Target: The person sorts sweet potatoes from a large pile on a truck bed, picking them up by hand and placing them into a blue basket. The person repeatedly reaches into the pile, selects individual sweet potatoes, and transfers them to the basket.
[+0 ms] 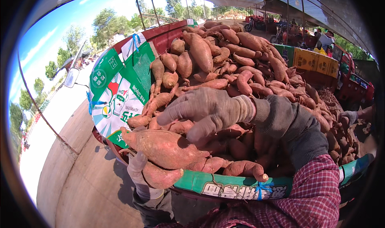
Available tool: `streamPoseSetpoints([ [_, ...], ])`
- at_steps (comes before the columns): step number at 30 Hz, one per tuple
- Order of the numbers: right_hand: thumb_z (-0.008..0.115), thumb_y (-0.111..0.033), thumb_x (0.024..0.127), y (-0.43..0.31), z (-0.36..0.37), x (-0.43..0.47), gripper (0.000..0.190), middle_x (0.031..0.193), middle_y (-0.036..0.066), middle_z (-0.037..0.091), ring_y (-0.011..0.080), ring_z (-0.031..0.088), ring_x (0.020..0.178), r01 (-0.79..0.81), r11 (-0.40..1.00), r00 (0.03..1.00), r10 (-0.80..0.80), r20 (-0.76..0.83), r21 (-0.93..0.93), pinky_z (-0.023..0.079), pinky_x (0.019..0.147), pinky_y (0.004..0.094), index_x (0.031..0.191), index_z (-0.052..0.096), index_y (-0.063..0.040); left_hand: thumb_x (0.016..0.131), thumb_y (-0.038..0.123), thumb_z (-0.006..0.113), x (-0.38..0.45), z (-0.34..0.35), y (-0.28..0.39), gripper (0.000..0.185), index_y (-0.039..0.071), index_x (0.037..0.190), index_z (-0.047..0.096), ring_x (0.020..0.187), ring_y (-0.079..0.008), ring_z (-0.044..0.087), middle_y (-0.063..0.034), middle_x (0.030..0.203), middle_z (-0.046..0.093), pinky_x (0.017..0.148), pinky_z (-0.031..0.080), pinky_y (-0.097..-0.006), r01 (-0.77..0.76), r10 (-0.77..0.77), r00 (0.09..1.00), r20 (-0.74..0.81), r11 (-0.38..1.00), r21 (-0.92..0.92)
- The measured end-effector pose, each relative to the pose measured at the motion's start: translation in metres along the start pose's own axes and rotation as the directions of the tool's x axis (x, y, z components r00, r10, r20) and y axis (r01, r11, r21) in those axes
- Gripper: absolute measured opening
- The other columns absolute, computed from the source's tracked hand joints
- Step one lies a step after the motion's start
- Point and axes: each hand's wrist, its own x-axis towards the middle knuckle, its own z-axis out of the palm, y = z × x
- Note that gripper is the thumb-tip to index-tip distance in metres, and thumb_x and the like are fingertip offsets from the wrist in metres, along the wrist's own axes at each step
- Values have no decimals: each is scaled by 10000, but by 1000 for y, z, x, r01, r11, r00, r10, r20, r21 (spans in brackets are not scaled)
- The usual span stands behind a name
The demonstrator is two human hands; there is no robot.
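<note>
My left hand (141,175), in a pale work glove, is at the near left corner of the truck bed. It grips a smaller sweet potato (162,174) from below and outside. A large, thick sweet potato (164,146) lies on top of that one, and the left thumb reaches up beside it. Over the pile hangs my right hand (207,110), in a dusty glove, with thumb and fingers spread and nothing held. Its thumb comes close to the large root's right part; I cannot tell whether they touch. Below it, a bent sweet potato (245,169) rests at the edge.
Sweet potatoes (198,53) are heaped high in the bed. Printed green cardboard (103,86) lines its sides, tied with blue twine (264,188). Another person's gloved hand (349,117) is at the far right of the heap. A pole (45,116) stands to the left.
</note>
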Motion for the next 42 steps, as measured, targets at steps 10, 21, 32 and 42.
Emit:
streamPoseSetpoints([
  [10, 810, -574, 683, 175, -89, 72, 1058, 1264, 158, 679, 328, 628, 1231, -446, 59, 821, 425, -382, -893, 397, 1075, 601, 1546, 438, -87, 961, 377, 557, -27, 5, -1, 723, -6, 1522, 312, 1278, -436, 563, -273, 1408, 531, 1099, 448, -573, -41, 74, 938, -339, 994, 105],
  [21, 744, -562, 732, 169, -91, 79, 852, 1392, 99, 656, 359, 548, 1341, -332, -39, 624, 740, -250, -943, 262, 1123, 672, 1448, 583, -129, 980, 329, 594, -52, -17, 3, 669, -50, 1478, 356, 1199, -419, 625, -289, 1394, 544, 1023, 533, -545, -62, 489, 790, -369, 663, 746],
  [32, 706, -436, 737, 95, -131, -24, 469, 981, 70, 780, 284, 736, 955, -449, -340, 391, 757, -524, -826, 481, 751, 547, 1060, 807, -111, 965, 270, 636, -61, -31, -20, 641, -86, 1448, 411, 1144, -405, 660, -295, 1375, 553, 993, 568, -531, -123, 596, 767, -239, 501, 857],
  [42, 703, -585, 864, 115, -175, -219, 603, 1200, 75, 746, 304, 683, 1170, -328, -517, 41, 829, -558, -791, 467, 908, 607, 1262, 736, -134, 797, 153, 626, -19, 18, -7, 544, -120, 1264, 566, 1003, -354, 673, -220, 1184, 649, 940, 532, -498, -250, 533, 722, -442, 796, 551],
])
